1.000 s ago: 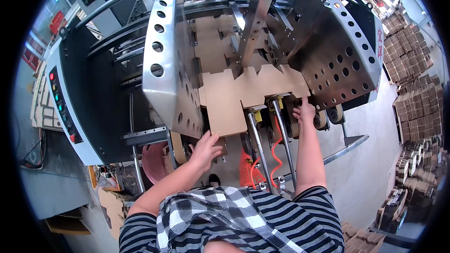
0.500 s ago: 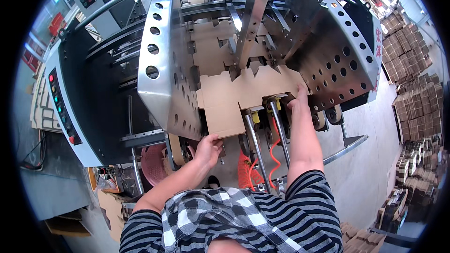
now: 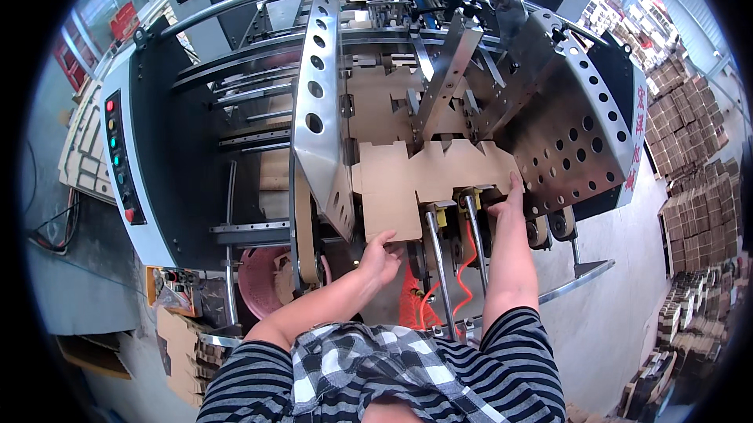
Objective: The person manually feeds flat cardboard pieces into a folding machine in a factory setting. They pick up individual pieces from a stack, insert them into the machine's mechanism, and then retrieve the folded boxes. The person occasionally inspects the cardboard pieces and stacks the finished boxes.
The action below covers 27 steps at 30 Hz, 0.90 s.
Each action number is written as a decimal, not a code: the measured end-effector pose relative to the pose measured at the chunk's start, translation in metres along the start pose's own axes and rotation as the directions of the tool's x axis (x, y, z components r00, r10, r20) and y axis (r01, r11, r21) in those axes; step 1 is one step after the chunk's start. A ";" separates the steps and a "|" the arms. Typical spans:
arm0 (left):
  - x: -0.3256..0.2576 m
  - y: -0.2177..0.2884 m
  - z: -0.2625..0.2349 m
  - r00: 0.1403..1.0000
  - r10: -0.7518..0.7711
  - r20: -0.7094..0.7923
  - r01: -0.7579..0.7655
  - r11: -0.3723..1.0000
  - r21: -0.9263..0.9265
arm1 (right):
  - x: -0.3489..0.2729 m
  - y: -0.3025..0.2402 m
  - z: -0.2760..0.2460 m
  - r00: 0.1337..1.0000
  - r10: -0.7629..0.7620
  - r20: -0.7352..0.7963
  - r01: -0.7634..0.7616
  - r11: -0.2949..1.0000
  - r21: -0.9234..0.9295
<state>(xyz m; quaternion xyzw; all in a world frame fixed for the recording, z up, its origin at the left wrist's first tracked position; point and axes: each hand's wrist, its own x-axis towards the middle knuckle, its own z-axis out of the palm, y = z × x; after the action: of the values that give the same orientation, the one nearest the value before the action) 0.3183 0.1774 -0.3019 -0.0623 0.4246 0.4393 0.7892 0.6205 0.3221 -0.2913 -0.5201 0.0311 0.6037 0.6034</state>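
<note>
A brown die-cut cardboard blank lies at the near end of a machine, between two upright steel plates with round holes. My left hand grips its near left flap, thumb on top and fingers underneath. At the blank's right end, my right hand holds the edge, its fingers partly hidden beneath. Further in, more cardboard blanks lie under a slanted steel bar. Two metal rods with yellow fittings reach down from the blank's near edge, between my forearms.
The left holed plate and right holed plate flank the blank. A button panel is on the machine's left side. Orange coiled hose hangs below, near a pink basket. Stacked cardboard stands at the right.
The whole view has shifted, so the machine appears further right and lower. Both hands stay on the same blank, with little visible movement relative to the machine.
</note>
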 end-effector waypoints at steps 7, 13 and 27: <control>-0.011 -0.003 -0.003 0.999 0.013 0.046 -0.013 1.000 -0.013 | 0.014 -0.002 -0.032 0.996 0.039 -0.080 -0.051 0.988 -0.143; -0.021 -0.007 -0.049 0.989 -0.143 -0.039 0.148 0.940 0.306 | -0.065 -0.006 0.003 0.736 -0.677 -0.022 0.611 0.678 -0.408; -0.070 0.040 -0.094 0.999 -0.016 0.027 0.002 0.897 0.443 | -0.164 0.217 0.027 0.915 0.128 0.383 0.404 -0.257 -0.878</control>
<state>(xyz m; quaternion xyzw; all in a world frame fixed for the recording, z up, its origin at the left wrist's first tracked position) 0.2133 0.1125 -0.2998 0.1234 0.5011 0.3284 0.7911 0.3951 0.1676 -0.2981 -0.6790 -0.6185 0.3949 0.0220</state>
